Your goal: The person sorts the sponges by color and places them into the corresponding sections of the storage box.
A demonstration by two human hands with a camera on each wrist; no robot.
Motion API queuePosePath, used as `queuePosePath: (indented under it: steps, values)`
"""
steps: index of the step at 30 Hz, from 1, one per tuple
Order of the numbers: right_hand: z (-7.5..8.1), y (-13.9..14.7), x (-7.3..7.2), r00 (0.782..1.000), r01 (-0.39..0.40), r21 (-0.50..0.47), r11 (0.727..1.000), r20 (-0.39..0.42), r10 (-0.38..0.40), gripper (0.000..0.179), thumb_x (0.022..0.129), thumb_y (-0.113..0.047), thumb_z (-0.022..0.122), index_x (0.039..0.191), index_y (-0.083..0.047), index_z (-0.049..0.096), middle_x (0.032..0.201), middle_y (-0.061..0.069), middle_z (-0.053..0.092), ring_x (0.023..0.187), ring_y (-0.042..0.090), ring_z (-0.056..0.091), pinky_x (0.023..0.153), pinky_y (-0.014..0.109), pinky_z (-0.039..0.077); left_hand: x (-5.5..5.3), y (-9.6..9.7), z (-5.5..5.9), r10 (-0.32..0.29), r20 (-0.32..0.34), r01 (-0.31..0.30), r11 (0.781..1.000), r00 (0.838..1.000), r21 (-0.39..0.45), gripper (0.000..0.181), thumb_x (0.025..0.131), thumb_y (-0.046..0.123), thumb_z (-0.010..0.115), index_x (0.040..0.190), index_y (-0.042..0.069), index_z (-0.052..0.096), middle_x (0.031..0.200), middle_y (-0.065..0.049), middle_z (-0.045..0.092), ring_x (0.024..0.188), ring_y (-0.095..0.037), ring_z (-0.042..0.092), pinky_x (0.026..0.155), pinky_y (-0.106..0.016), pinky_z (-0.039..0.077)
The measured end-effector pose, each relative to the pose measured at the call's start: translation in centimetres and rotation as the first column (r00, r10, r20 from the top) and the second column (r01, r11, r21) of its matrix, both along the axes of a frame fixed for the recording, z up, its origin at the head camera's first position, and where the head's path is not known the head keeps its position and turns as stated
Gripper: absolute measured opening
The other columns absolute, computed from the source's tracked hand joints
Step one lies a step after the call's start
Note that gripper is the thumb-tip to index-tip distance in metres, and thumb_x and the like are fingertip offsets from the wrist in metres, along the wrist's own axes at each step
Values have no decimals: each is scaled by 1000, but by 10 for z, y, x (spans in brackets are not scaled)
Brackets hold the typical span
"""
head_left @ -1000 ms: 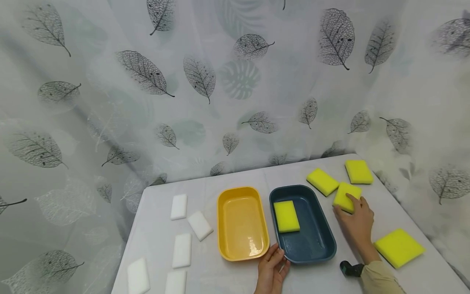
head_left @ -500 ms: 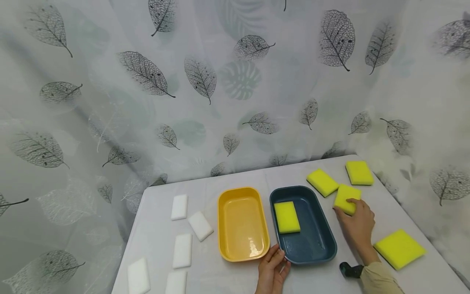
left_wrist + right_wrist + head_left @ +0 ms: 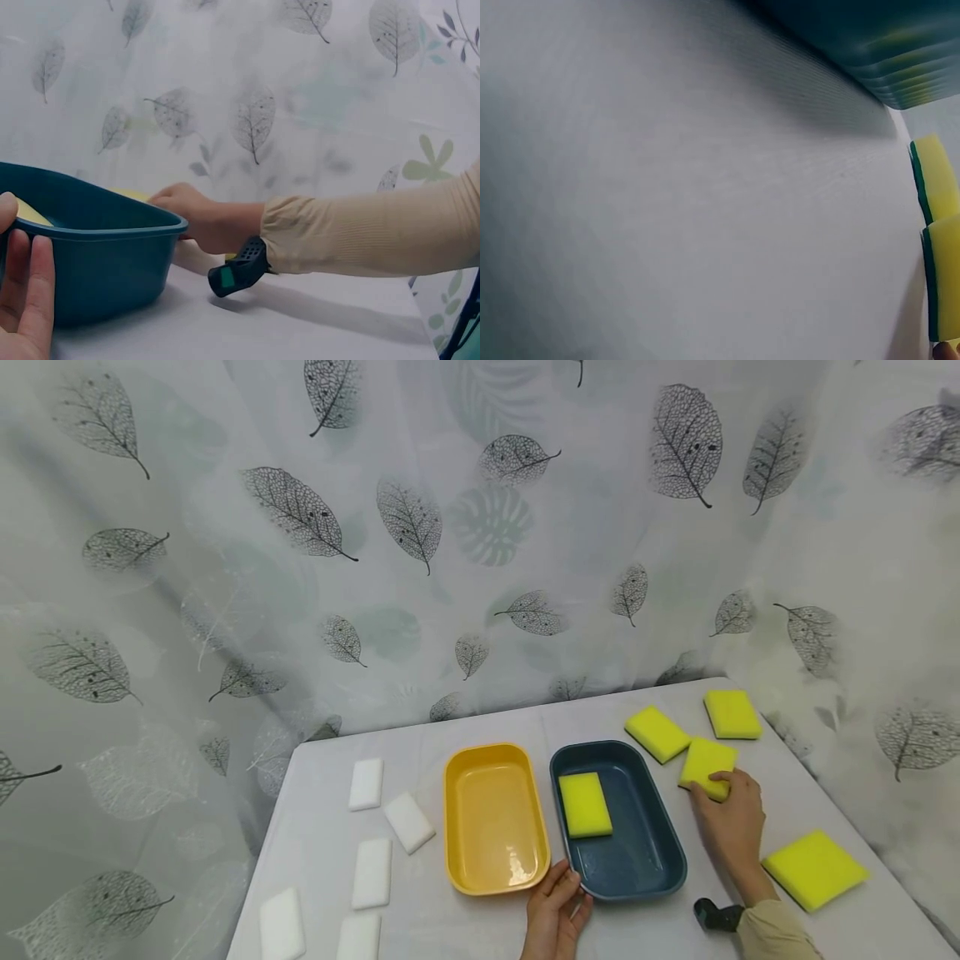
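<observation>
My right hand (image 3: 731,810) pinches the near end of a yellow scouring sponge (image 3: 703,758) on the table, thumb at its left side and a finger on its right. Its dark green scouring layer faces down in the right wrist view, where one fingertip (image 3: 945,351) shows at the lower corner. My left hand (image 3: 553,910) holds the near left corner of the dark blue tray (image 3: 671,827). In the left wrist view, one fingertip lies at the rim and two fingers (image 3: 39,292) rest along the outer wall. Inside that tray lies another yellow sponge (image 3: 585,804), against its left side.
Left of the blue tray stands a yellow tray (image 3: 497,814). Several white sponges (image 3: 372,872) lie at the table's left. More yellow sponges lie at the right: one (image 3: 657,733) beside the held one, one (image 3: 732,713) at the back, one (image 3: 815,870) near the right forearm.
The right hand's finger has slid slightly toward the near end of the sponge, which stays almost in place. The left hand and both trays keep their places.
</observation>
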State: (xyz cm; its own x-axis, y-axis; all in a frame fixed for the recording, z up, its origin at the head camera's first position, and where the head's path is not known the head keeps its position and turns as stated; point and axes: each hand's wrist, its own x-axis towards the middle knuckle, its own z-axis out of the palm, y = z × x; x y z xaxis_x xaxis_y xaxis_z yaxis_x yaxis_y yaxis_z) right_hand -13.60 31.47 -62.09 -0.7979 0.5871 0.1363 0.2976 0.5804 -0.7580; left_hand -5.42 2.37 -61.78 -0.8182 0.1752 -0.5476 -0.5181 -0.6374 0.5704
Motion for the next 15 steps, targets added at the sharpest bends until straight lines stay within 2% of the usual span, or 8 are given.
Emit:
queuePosePath:
  steps: [4, 7, 15]
  values:
    - [1, 1, -4, 999, -17, 32, 999, 42, 16, 63, 93, -22, 76, 142, 7, 49, 154, 39, 34, 137, 58, 37, 109, 76, 30, 1, -1, 1, -3, -13, 3, 1000, 1000, -2, 26, 96, 9, 73, 121, 10, 66, 97, 7, 62, 89, -7, 64, 83, -24, 60]
    - [1, 1, -6, 997, -34, 53, 998, 77, 30, 71, 92, -25, 76, 151, 1, 46, 157, 40, 30, 142, 59, 33, 111, 78, 26, 1, -1, 1, -6, -27, 6, 1000, 1000, 0, 26, 96, 9, 72, 121, 10, 66, 97, 7, 62, 89, -7, 64, 83, -23, 60]
    - [-5, 3, -7, 996, -45, 60, 997, 77, 40, 65, 94, -29, 73, 148, -1, 49, 155, 41, 33, 140, 62, 32, 110, 77, 22, 1, 0, 0, 3, -6, -3, 1000, 1000, 6, 24, 95, 7, 73, 119, 11, 67, 96, 6, 62, 89, -8, 64, 82, -24, 60]
